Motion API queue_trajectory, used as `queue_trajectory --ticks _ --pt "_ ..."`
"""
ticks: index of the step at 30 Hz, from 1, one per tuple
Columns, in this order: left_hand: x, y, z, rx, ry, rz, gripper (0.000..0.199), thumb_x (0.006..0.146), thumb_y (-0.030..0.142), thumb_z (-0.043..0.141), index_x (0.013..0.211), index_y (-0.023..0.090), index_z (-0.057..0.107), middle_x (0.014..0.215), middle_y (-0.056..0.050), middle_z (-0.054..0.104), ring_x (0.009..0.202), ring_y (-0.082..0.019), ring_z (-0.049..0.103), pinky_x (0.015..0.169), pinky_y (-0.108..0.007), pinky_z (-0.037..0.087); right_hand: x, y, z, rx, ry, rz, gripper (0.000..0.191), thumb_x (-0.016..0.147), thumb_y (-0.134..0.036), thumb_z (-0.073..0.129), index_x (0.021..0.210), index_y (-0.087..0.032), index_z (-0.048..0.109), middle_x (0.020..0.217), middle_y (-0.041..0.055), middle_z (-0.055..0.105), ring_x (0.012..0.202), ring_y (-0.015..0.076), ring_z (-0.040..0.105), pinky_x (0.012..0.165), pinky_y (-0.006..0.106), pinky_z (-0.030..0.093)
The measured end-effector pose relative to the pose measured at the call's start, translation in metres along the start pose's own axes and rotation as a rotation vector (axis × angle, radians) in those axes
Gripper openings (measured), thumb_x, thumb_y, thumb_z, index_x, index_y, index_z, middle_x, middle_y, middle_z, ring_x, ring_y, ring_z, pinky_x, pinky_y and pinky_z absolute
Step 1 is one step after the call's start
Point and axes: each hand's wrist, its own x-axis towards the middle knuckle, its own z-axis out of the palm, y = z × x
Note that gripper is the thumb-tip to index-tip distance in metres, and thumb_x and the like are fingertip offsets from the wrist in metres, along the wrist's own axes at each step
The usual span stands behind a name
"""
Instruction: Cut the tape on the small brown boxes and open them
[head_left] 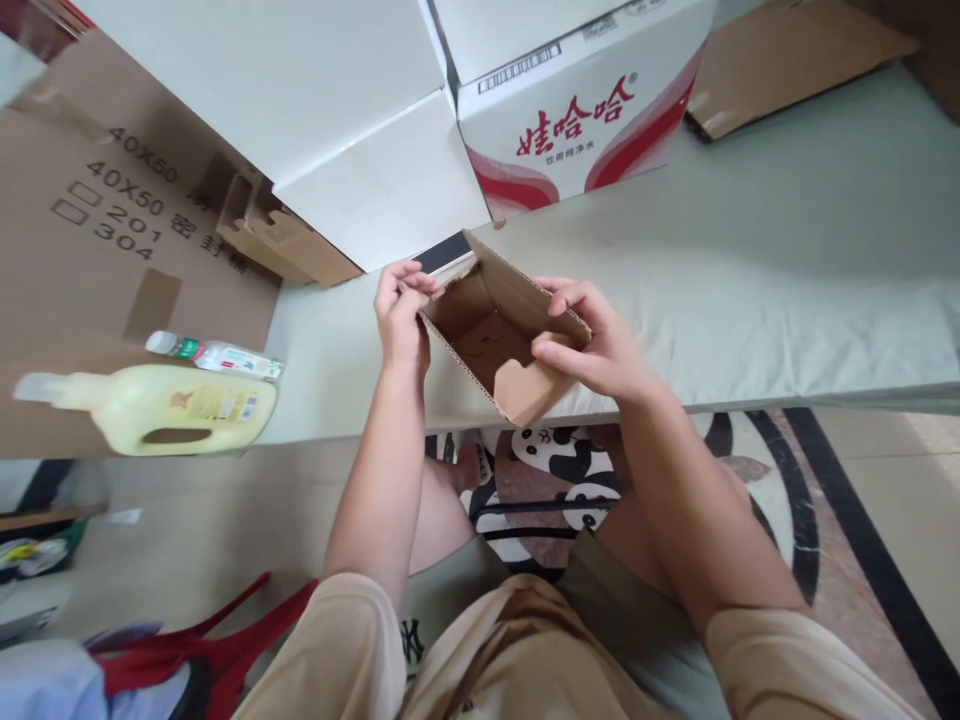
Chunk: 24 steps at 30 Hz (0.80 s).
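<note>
Between my two hands is a small brown cardboard box [517, 290], tilted with its open side towards me, its inside bare. At its left edge, my left hand [405, 315] grips the wall with bent fingers. My right hand [592, 335] pinches the right wall, thumb on a folded-in flap [532, 390] with a curved cut-out. A dark strip with a pale edge [442, 255] shows at the box's far left side, by my left fingertips. The box is held over the front part of the cloth-covered table [765, 290].
White cartons [577, 130] with red print stand behind the box. A large brown carton [97, 230] is at left, near a small cardboard piece [285, 240]. A yellow jug [187, 405] and a clear bottle [217, 355] lie on the left. Flattened cardboard [787, 60] rests at the back right.
</note>
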Motion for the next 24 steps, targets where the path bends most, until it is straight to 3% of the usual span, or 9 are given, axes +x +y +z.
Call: queue_trajectory --ticks 3,5,7,9,11,14,17,21,24 --pt "-0.015 0.003 -0.007 0.066 0.012 0.009 0.023 0.082 0.044 0.075 0.084 0.023 0.067 0.068 0.001 0.057 0.065 -0.015 0.06 0.071 -0.029 0.054 0.0 0.007 0.001 -0.071 0.036 -0.009 0.03 0.081 -0.037 0.079 0.107 -0.031 0.066 0.132 0.0036 0.069 0.135 0.032 0.059 0.12 0.057 0.042" --pt "-0.023 0.003 -0.011 0.144 0.01 0.025 0.03 0.085 0.052 0.074 0.085 0.023 0.069 0.068 0.001 0.057 0.066 -0.016 0.059 0.075 -0.029 0.055 -0.001 0.013 0.003 -0.085 0.061 -0.011 0.03 0.086 -0.034 0.073 0.116 -0.034 0.069 0.128 0.0019 0.072 0.129 0.0298 0.065 0.119 0.056 0.044" --pt "-0.029 0.001 -0.011 0.201 0.014 0.063 0.04 0.088 0.063 0.07 0.095 0.024 0.071 0.082 -0.002 0.064 0.083 -0.018 0.066 0.09 -0.033 0.056 -0.001 0.016 0.004 -0.091 0.036 -0.026 0.026 0.089 -0.036 0.069 0.115 -0.035 0.074 0.123 0.0015 0.075 0.125 0.0294 0.067 0.12 0.058 0.043" --pt "-0.036 0.0 -0.01 0.261 0.007 0.143 0.049 0.087 0.069 0.067 0.108 0.025 0.073 0.109 -0.007 0.068 0.113 -0.023 0.065 0.109 -0.039 0.048 0.0 0.015 0.005 -0.094 -0.062 -0.057 0.024 0.086 -0.042 0.074 0.109 -0.035 0.079 0.124 0.0013 0.077 0.127 0.0306 0.067 0.124 0.06 0.038" --pt "-0.043 0.0 -0.009 0.344 -0.039 0.219 0.053 0.087 0.071 0.066 0.116 0.027 0.073 0.133 -0.009 0.062 0.137 -0.028 0.053 0.122 -0.046 0.036 0.0 0.01 0.004 -0.073 -0.209 -0.082 0.035 0.075 -0.05 0.085 0.106 -0.035 0.081 0.129 0.0014 0.076 0.132 0.033 0.065 0.129 0.062 0.028" --pt "-0.054 0.001 -0.012 0.48 -0.169 0.238 0.05 0.087 0.069 0.067 0.113 0.028 0.077 0.145 -0.01 0.057 0.148 -0.033 0.041 0.129 -0.053 0.023 -0.001 0.003 0.003 -0.015 -0.37 -0.06 0.046 0.068 -0.064 0.088 0.103 -0.034 0.082 0.135 0.0031 0.074 0.141 0.0364 0.057 0.132 0.062 0.019" --pt "-0.061 0.001 -0.022 0.56 -0.232 0.235 0.046 0.086 0.065 0.071 0.113 0.028 0.078 0.14 -0.01 0.06 0.146 -0.034 0.044 0.13 -0.054 0.021 -0.004 0.006 0.002 0.061 -0.308 0.017 0.05 0.081 -0.076 0.07 0.106 -0.035 0.081 0.143 0.0022 0.069 0.149 0.0353 0.049 0.128 0.06 0.028" --pt "-0.068 -0.003 -0.042 0.622 -0.216 0.251 0.048 0.092 0.062 0.064 0.124 0.028 0.075 0.141 -0.012 0.059 0.14 -0.032 0.048 0.127 -0.052 0.029 -0.003 0.02 0.002 -0.049 -0.113 0.222 0.051 0.091 -0.071 0.06 0.119 -0.031 0.074 0.14 0.0056 0.069 0.137 0.0337 0.059 0.12 0.059 0.04" --pt "-0.08 -0.01 -0.061 0.688 -0.128 0.264 0.054 0.094 0.065 0.058 0.128 0.025 0.071 0.136 -0.014 0.058 0.138 -0.031 0.05 0.126 -0.053 0.03 -0.001 0.026 0.003 -0.273 -0.163 0.467 0.049 0.095 -0.064 0.055 0.121 -0.027 0.072 0.133 0.0102 0.072 0.129 0.0363 0.063 0.115 0.061 0.044"
